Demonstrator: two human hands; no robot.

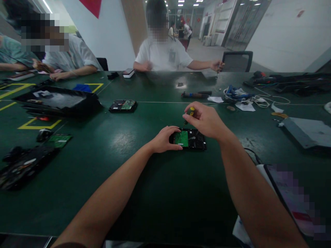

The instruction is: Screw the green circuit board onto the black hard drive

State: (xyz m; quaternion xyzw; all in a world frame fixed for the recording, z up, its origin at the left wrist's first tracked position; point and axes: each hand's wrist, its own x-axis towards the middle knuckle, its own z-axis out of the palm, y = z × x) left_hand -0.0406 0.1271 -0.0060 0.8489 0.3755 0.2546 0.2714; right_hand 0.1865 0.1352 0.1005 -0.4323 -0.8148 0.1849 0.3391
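A black hard drive [192, 140] with a green circuit board facing up lies flat on the dark green table [160, 193] in front of me. My left hand [165, 138] grips its left end and presses it down. My right hand [205, 120] is closed around a screwdriver with a yellow and black handle [190, 111]. The tool is held upright, its tip pointing down at the far edge of the drive near the circuit board.
A second hard drive [123, 105] lies further back left, beside an open black laptop shell [55, 100]. Loose parts and a green board [60, 140] sit at the left. Cables [243, 94] and a grey panel [309, 131] are at the right. People sit across the table.
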